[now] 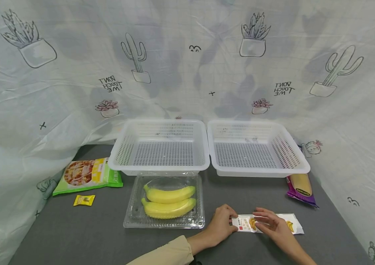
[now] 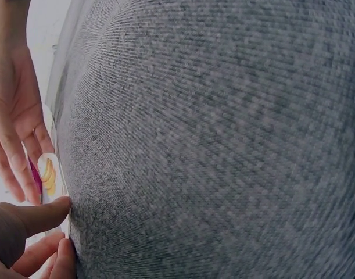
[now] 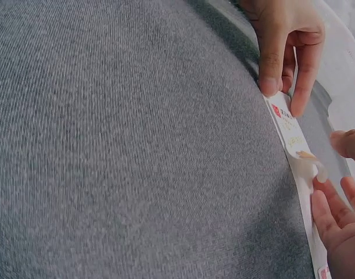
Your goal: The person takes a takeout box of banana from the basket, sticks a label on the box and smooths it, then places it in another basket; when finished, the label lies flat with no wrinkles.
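Observation:
A long white packet [image 1: 244, 223] printed with bananas lies on the dark table in front. My left hand [image 1: 219, 225] holds its left end, thumb on the near edge and fingers at the far side. Over its middle is my right hand [image 1: 274, 229], fingers loosely spread. In the right wrist view, part of the packet [image 3: 287, 125] curls up close to the right fingertips [image 3: 321, 203], with the thumb apart from them. The left wrist view shows the left thumb [image 2: 49, 216] and fingers at the packet's edge.
Two white baskets [image 1: 167, 171] [image 1: 263, 172] stand side by side at the back. Nearer is a clear plastic box [image 1: 131, 217] with two bananas [image 1: 169, 208]. A green bag [image 1: 88, 176] and small yellow packet [image 1: 84, 200] lie left; a purple bag [image 1: 302, 189] lies right.

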`<state>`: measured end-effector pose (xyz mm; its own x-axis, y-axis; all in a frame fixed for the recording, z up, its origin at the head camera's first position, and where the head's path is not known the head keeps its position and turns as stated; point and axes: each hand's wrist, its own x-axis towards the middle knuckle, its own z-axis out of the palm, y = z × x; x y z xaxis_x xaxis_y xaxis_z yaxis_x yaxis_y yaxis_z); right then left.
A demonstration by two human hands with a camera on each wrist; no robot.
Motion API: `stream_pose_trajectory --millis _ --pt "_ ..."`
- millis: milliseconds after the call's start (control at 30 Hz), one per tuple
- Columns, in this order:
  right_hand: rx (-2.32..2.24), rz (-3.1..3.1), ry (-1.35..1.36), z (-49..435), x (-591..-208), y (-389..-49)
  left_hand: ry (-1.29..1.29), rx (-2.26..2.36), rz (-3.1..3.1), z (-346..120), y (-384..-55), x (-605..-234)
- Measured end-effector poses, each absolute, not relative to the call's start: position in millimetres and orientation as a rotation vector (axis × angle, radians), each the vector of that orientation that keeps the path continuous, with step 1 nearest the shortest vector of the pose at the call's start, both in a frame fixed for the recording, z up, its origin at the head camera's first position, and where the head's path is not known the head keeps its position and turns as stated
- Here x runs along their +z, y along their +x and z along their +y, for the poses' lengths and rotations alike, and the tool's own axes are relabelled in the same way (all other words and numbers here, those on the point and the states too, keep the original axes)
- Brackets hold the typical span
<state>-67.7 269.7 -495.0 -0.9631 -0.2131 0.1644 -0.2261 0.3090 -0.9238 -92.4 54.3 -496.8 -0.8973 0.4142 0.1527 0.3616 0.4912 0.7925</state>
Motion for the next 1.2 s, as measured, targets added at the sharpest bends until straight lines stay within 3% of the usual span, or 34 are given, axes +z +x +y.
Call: stream_pose_trajectory --millis 233,467,800,1200 --pt "1.767 -2.449 0.526 268.7 -496.9 -66.4 0.681 1.431 2.645 55.0 -92.5 -498.0" --pt "1.824 -2.566 0.366 268.7 -497.6 -63.8 0.669 1.491 2.64 53.9 -92.5 -498.4" --pt "1.742 -2.621 0.459 274.8 -505.9 -64.8 0.667 1.488 2.626 52.1 -90.7 -498.1" --pt "1.847 -2.546 0.312 274.3 -508.0 -60.9 0.676 1.479 2.643 52.0 -90.5 -497.7"
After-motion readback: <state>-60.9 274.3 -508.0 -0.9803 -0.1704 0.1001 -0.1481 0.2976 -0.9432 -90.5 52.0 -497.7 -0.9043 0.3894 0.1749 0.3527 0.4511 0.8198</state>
